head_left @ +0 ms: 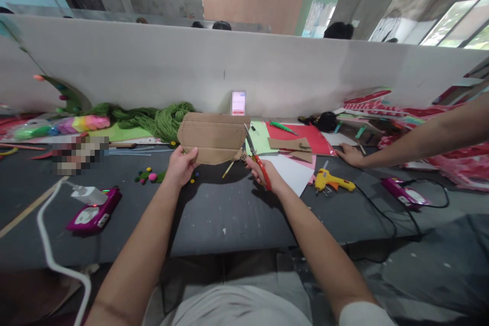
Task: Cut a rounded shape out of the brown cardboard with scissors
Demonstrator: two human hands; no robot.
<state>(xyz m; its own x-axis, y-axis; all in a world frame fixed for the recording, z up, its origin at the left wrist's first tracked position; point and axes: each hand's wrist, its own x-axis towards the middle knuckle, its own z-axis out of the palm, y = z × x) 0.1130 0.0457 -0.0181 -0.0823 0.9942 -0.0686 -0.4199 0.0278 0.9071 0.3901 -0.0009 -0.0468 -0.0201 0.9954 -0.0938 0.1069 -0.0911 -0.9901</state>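
Observation:
A brown piece of cardboard (213,135) with rounded lower corners is raised above the table. My left hand (182,165) pinches its lower left edge, thumb on the near face. In my right hand (263,172) is a pair of scissors (261,164) with red handles, its blades pointing up along the cardboard's right edge. Whether the blades touch the cardboard I cannot tell. A pencil-like yellow stick (228,169) lies on the table just below the cardboard.
A yellow glue gun (333,181) lies right of my hand, its cord trailing. Purple power strips (95,211) sit at both sides. Green yarn (168,121), red paper (305,135) and a lit phone (239,103) line the white partition (160,61). Another person's hand (351,156) rests at right.

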